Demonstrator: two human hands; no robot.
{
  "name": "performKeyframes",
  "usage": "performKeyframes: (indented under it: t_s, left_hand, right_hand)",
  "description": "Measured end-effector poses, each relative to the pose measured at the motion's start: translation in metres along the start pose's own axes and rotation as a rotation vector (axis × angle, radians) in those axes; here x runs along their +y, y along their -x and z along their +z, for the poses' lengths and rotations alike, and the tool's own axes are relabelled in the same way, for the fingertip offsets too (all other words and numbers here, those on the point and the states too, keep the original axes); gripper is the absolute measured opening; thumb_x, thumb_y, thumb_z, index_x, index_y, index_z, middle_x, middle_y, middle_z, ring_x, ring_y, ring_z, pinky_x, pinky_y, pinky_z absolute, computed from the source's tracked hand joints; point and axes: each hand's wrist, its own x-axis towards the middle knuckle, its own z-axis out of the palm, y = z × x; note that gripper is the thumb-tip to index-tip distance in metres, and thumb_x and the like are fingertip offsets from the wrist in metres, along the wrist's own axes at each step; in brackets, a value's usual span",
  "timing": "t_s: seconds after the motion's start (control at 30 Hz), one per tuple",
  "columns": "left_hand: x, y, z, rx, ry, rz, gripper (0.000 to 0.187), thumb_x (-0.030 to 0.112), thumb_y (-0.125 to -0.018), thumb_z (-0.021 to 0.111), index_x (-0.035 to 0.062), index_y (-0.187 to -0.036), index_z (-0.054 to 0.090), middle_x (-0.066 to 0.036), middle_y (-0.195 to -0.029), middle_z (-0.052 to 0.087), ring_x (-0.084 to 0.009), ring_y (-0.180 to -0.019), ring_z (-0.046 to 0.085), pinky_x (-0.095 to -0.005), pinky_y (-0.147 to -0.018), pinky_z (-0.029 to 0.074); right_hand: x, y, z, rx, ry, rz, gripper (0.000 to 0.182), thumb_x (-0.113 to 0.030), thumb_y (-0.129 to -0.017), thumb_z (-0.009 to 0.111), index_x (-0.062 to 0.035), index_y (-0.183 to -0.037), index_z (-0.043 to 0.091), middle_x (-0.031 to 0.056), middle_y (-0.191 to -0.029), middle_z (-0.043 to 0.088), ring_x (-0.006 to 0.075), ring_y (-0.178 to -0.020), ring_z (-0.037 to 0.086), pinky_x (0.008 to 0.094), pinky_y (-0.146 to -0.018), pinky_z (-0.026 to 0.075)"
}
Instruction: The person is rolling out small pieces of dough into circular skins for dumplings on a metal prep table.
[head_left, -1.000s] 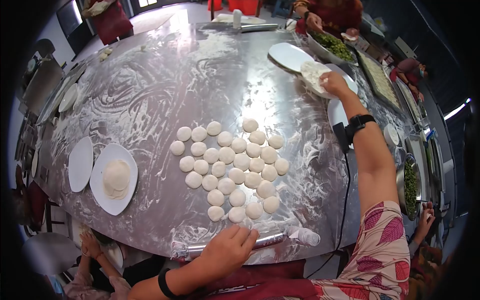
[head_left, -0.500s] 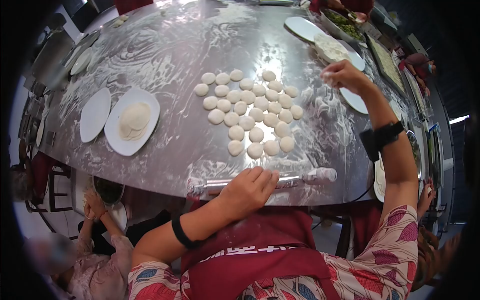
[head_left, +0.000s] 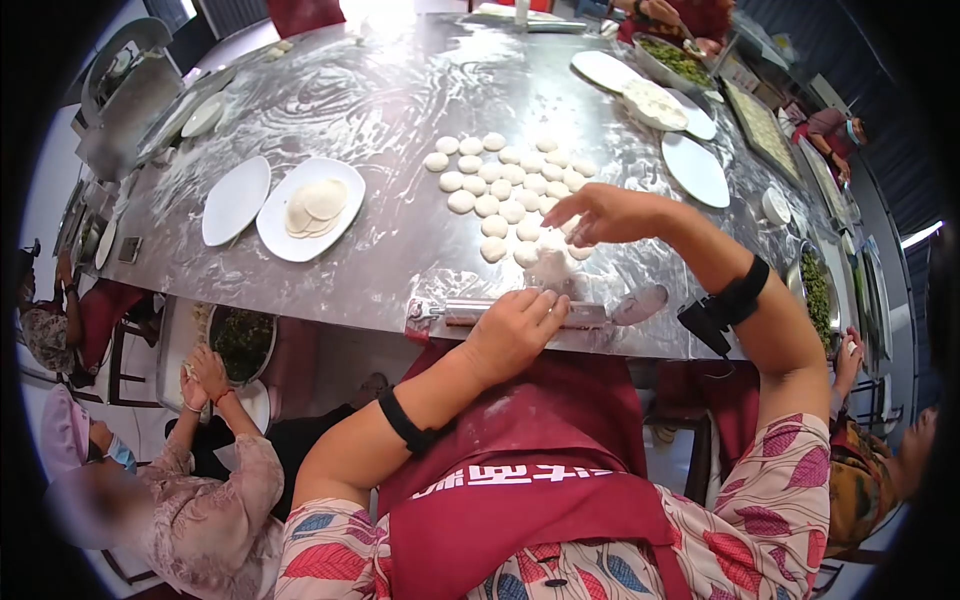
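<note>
My left hand (head_left: 515, 335) rests over a metal roller (head_left: 465, 312) at the table's near edge, its fingers laid flat across the top. I see nothing held in it. The roller has a clear end on the left and a floury handle (head_left: 640, 305) on the right. My right hand (head_left: 600, 212) hangs above the near right of the dough pieces (head_left: 487, 205), fingers apart and holding nothing. A pale blur of flour (head_left: 550, 266) shows beneath it, over the nearest pieces. Several of these small round white discs lie grouped on the floury steel table (head_left: 370, 225).
A white plate (head_left: 270, 225) of rolled dough wrappers (head_left: 318, 203) and another plate (head_left: 235, 200) stand left. At the right are a heap of flour (head_left: 655, 104) on a dish and a white plate (head_left: 697, 170). Co-workers (head_left: 215, 480) sit on both sides.
My right hand has come from the flour at the far right to above the dough pieces, and its fingers have opened. My left hand stays on the roller. The view has shifted.
</note>
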Motion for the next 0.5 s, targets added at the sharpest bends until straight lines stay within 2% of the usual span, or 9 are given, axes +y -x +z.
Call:
performKeyframes:
  t_s: [0.03,0.1,0.17,0.23,0.27,0.3,0.33,0.37,0.5]
  left_hand:
    - [0.000,0.001,0.001,-0.003,-0.001,0.002,0.035,0.011,-0.076,0.059,-0.0018,-0.109,0.060,-0.013,-0.102,0.059,-0.0267,-0.090,0.058,-0.0356,-0.079,0.048]
    - [-0.001,0.002,0.003,-0.007,-0.009,0.003,0.037,0.010,-0.075,0.059,-0.0023,-0.110,0.059,-0.013,-0.102,0.059,-0.0269,-0.090,0.058,-0.0356,-0.079,0.048]
    - [0.000,0.000,0.003,-0.037,0.006,0.002,0.040,0.008,-0.073,0.058,-0.0029,-0.111,0.058,-0.014,-0.102,0.059,-0.0271,-0.091,0.058,-0.0360,-0.079,0.048]
    - [-0.001,0.003,0.001,-0.064,0.003,-0.016,0.045,0.007,-0.070,0.057,-0.0038,-0.114,0.057,-0.015,-0.101,0.059,-0.0275,-0.091,0.058,-0.0367,-0.079,0.048]
    - [0.000,0.002,0.000,-0.097,0.021,-0.046,0.046,0.008,-0.070,0.057,-0.0041,-0.115,0.056,-0.014,-0.099,0.058,-0.0272,-0.090,0.057,-0.0367,-0.079,0.048]
    - [-0.002,0.003,0.003,-0.082,0.030,-0.041,0.046,0.008,-0.070,0.057,-0.0042,-0.115,0.056,-0.013,-0.098,0.058,-0.0270,-0.089,0.057,-0.0366,-0.077,0.048]
    - [-0.002,0.003,0.001,-0.087,0.050,-0.050,0.044,0.008,-0.071,0.056,-0.0041,-0.113,0.056,-0.013,-0.097,0.058,-0.0268,-0.088,0.057,-0.0367,-0.076,0.048]
    - [-0.003,0.003,0.001,-0.092,0.055,-0.048,0.043,0.008,-0.071,0.056,-0.0038,-0.113,0.056,-0.013,-0.097,0.058,-0.0269,-0.088,0.057,-0.0365,-0.076,0.048]
    - [-0.007,0.005,0.001,-0.106,0.074,-0.062,0.041,0.011,-0.072,0.058,-0.0033,-0.111,0.056,-0.013,-0.099,0.057,-0.0274,-0.088,0.056,-0.0365,-0.077,0.047]
  right_hand:
    - [0.007,0.000,0.003,0.086,-0.147,-0.003,0.033,-0.003,-0.073,0.069,0.0009,-0.105,0.061,0.0072,-0.087,0.064,0.0126,-0.077,0.059,0.0277,-0.066,0.049]
    - [0.007,0.008,0.001,0.258,0.058,-0.036,0.027,-0.009,-0.069,0.072,-0.0005,-0.090,0.058,0.0059,-0.078,0.058,0.0144,-0.071,0.054,0.0307,-0.059,0.045]
    - [0.010,0.010,0.005,0.436,0.170,-0.085,0.033,-0.015,-0.065,0.076,-0.0029,-0.067,0.046,0.0030,-0.062,0.047,0.0133,-0.060,0.044,0.0316,-0.051,0.037]
    - [0.016,0.013,0.009,0.437,0.066,-0.023,0.027,-0.010,-0.065,0.070,-0.0020,-0.061,0.044,0.0032,-0.054,0.045,0.0114,-0.056,0.046,0.0303,-0.051,0.038]
    - [0.012,0.018,0.010,0.376,0.084,0.055,0.020,-0.008,-0.065,0.067,-0.0016,-0.062,0.047,0.0044,-0.055,0.051,0.0121,-0.057,0.050,0.0296,-0.052,0.040]
    - [0.014,0.019,0.011,0.325,0.255,-0.005,0.009,-0.003,-0.066,0.063,-0.0007,-0.073,0.059,0.0087,-0.071,0.063,0.0152,-0.067,0.060,0.0300,-0.059,0.047]
    - [0.027,0.020,0.012,0.301,0.355,-0.291,0.033,0.002,-0.068,0.060,-0.0020,-0.101,0.064,0.0122,-0.098,0.066,0.0190,-0.083,0.064,0.0315,-0.072,0.052]
    - [0.017,0.029,0.014,0.216,0.048,-0.050,0.052,0.006,-0.070,0.058,-0.0047,-0.121,0.055,0.0131,-0.115,0.060,0.0214,-0.096,0.063,0.0318,-0.082,0.052]
    - [0.041,0.050,0.019,0.480,-0.284,-0.038,0.032,-0.010,-0.088,0.054,0.0005,-0.118,0.055,0.0120,-0.110,0.062,0.0220,-0.094,0.063,0.0325,-0.077,0.052]
